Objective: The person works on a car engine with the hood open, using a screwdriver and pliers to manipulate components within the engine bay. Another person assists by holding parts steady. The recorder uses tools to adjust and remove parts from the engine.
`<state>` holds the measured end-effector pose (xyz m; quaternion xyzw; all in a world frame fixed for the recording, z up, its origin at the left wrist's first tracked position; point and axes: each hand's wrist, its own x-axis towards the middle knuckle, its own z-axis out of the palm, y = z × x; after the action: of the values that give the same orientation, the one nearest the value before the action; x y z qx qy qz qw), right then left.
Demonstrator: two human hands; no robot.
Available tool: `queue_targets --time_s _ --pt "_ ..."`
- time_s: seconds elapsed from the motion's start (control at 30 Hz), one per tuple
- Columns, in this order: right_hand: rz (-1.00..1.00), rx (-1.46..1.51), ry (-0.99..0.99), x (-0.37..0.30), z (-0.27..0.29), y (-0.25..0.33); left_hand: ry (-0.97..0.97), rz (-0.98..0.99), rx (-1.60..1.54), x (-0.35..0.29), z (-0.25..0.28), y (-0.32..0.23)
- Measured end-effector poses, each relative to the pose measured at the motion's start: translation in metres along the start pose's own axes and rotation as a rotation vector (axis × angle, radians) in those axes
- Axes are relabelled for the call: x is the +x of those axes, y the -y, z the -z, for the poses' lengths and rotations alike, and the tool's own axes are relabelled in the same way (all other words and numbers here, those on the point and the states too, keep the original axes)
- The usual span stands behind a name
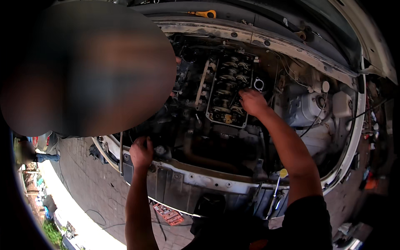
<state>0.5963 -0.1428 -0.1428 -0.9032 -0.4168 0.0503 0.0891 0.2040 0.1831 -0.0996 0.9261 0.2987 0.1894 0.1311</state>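
Observation:
An engine with its top cover off [228, 89] lies in the middle of the bay, its rockers and camshaft area bare inside a pale rectangular rim. My right hand [252, 101] reaches over its right side, fingertips bent down among the rockers. Whatever those fingers pinch is dark and too small to name. At the front left, my left hand [141, 152] is at the front edge of the bay beside a round cap [160, 150]. Its fingers are curled, and I cannot make out what is in them.
A blurred shape covers the upper left, where another person's fingers [178, 61] show beside the engine. White reservoirs [308, 107] stand at right. A yellow-handled tool [206, 14] lies along the back. Wrenches [275, 193] rest on the front panel; a red socket set [168, 214] lies below.

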Motion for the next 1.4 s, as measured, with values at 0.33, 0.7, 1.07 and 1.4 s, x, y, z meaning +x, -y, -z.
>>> queue_targets --time_s 0.33,0.7,1.07,1.4 --pt "-0.115 0.313 -0.064 0.011 0.088 0.037 0.03 0.022 0.045 -0.006 0.004 0.012" --pt "0.138 -0.052 0.14 0.067 0.02 0.076 -0.005 0.036 0.03 -0.004 0.004 0.002" --pt "-0.047 -0.171 0.254 0.071 0.039 0.099 0.065 0.104 0.032 0.0 0.012 -0.005" --pt "0.245 -0.044 0.036 0.049 -0.005 0.054 0.027 0.09 -0.02 -0.002 0.012 -0.006"
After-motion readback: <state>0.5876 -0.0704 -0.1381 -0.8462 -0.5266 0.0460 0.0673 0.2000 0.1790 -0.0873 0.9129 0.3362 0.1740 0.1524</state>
